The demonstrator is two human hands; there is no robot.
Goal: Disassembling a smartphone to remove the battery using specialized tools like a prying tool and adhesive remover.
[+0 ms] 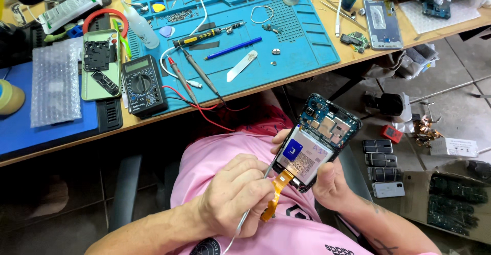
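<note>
Opened smartphone point(319, 140) held over the lap, right hand point(332, 181) fingers wrapped around its lower edge. Left hand point(232, 196) fingers closed on a thin metal spudger point(249, 209), tip apparently at the battery point(305, 155) edge (contact unclear). Pry shallow, clear of the orange flex cable point(276, 193).

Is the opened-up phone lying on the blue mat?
No, the opened phone is held up over the person's lap by the right hand, away from the blue mat.

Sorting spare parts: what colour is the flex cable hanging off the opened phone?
Orange flex cable, clearest in the head view.
</note>
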